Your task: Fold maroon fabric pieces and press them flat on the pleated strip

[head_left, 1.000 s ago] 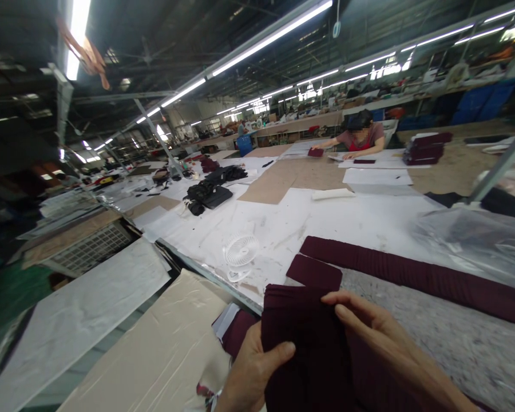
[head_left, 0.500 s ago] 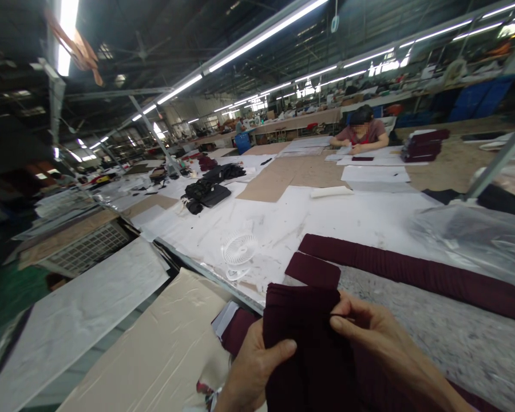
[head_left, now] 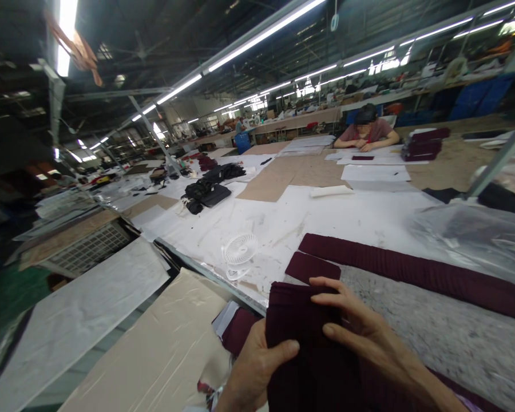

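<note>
Clamping maroon fabric at its edge is the left hand, with the right hand resting spread on top

The left grip is a bare human hand with a broad, rounded thumb whose nail looks short. The right grip is bare too — its fingers are slim and taper to rounded tips, with knuckles lightly marked. The right forearm is uncovered along most of its visible length; beside it, at the bottom edge, shows a sliver of pale lilac cloth — perhaps a sleeve, though too little appears to tell.
</note>
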`<state>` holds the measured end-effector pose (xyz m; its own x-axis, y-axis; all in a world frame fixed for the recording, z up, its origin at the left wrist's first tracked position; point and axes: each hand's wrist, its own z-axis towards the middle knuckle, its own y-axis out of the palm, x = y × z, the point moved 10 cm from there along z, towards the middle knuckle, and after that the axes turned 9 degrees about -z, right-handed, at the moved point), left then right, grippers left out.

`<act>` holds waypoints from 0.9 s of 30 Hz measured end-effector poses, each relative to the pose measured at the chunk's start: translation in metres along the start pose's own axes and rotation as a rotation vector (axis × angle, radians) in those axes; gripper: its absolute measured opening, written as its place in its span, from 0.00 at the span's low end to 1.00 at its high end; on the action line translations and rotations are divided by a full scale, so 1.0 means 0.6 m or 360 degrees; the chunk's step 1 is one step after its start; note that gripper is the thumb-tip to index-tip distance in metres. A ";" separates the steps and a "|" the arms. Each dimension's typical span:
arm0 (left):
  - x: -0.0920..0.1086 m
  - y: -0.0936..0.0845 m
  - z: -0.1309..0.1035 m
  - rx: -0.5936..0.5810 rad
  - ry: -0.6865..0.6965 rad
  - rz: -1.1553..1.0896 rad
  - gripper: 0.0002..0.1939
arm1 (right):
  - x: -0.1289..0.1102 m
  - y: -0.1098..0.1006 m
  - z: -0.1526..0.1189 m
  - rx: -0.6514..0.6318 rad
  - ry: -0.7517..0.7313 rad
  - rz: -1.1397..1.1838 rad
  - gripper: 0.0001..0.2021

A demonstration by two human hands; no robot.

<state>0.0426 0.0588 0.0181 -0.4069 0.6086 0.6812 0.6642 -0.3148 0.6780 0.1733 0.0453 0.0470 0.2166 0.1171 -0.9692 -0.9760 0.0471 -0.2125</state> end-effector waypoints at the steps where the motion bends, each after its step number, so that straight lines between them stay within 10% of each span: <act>1: 0.000 0.000 0.000 0.0001 0.0004 0.0007 0.21 | -0.003 0.003 0.001 -0.0052 -0.0019 -0.0078 0.11; 15: 0.019 -0.020 -0.006 0.0079 0.0085 0.0178 0.18 | 0.022 0.019 -0.002 -0.0239 0.0280 0.0319 0.11; 27: 0.016 -0.022 0.000 0.0104 0.0121 0.0223 0.18 | 0.030 -0.006 0.001 0.0155 0.0407 0.0288 0.18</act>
<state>0.0297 0.0687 0.0155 -0.3522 0.5044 0.7884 0.7563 -0.3429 0.5572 0.1810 0.0481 0.0304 0.0157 -0.1204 -0.9926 -0.9890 0.1441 -0.0331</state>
